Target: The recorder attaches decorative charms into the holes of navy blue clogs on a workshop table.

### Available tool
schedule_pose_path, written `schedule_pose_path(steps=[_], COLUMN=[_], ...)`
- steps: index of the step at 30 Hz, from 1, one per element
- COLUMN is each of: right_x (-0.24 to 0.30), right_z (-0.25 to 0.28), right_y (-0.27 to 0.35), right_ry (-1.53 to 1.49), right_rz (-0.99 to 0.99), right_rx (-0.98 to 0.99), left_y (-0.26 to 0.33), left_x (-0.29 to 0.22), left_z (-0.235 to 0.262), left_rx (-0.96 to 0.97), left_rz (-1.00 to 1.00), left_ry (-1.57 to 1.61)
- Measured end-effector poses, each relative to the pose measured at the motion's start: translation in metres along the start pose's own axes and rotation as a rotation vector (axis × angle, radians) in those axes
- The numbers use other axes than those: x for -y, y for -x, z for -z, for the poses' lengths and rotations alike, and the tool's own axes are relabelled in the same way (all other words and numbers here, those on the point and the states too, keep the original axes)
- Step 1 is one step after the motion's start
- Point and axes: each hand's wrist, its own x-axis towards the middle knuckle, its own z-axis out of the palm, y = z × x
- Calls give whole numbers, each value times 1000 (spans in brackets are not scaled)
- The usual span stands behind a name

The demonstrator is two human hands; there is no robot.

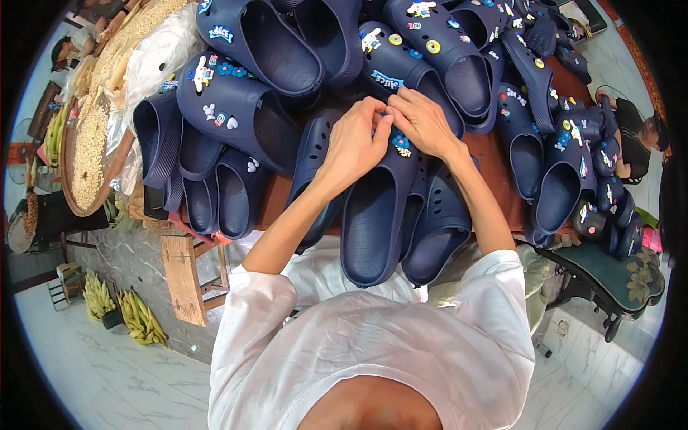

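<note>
**Charms going onto a navy clog**

At the far left of the frame a round tray of pale grain rests by a crumpled clear plastic bag. Right of these, upper centre, lies a heap of decorated navy clogs, already carrying small coloured charms.

In the middle the person's left hand and right hand meet over the toe of one plain clog — it lies lengthwise toward the white shirt, between two other undecorated ones. Both sets of fingers are curled together, pinching at a small spot beside a blue charm; whether they grip a loose piece cannot be told.

The step in hand looks like pressing a charm into a toe hole. The next move likely calls for firm thumb pressure, with the clog steadied.

At the far right, more finished clogs stack beside a dark padded chair.
</note>
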Motion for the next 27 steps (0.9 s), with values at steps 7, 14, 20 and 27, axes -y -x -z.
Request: schedule_pose_path(steps=[7, 14, 20, 27], right_x=[-1, 13, 10, 8], right_z=[1, 5, -16, -28], right_y=[-2, 7, 0, -6], right_ry=[-39, -168, -309, -352], right_rz=[-21, 116, 36, 6], right_rx=[25, 11, 88, 57], left_y=[34, 45, 42, 17], left_x=[-35, -16, -8, -13], left_z=[23, 7, 0, 12], left_rx=[73, -79, -101, 71], left_rz=[-86, -110, -55, 98], left_ry=[62, -29, -3, -149])
